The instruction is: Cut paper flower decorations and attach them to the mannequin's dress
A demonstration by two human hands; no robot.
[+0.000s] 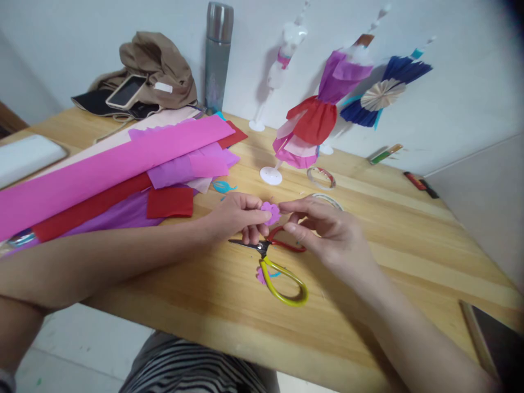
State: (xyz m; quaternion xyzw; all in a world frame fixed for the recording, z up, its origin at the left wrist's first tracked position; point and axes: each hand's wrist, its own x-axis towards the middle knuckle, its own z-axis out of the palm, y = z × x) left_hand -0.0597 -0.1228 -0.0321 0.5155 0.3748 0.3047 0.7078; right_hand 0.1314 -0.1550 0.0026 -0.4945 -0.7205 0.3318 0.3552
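My left hand pinches a small purple paper flower between thumb and fingers. My right hand is at the flower's right edge; its index fingertip is at a petal and the thumb stays apart from it. Whether that finger touches the petal I cannot tell. Below both hands lie scissors with one red and one yellow handle, blades apart. Another purple paper flower lies partly under the yellow handle, beside a blue paper scrap.
Crepe paper strips in pink, red and purple cover the table's left. Behind stand a flask and dressed mannequin figures. Tape rolls lie past my right hand. A brown cloth bag with a phone sits back left.
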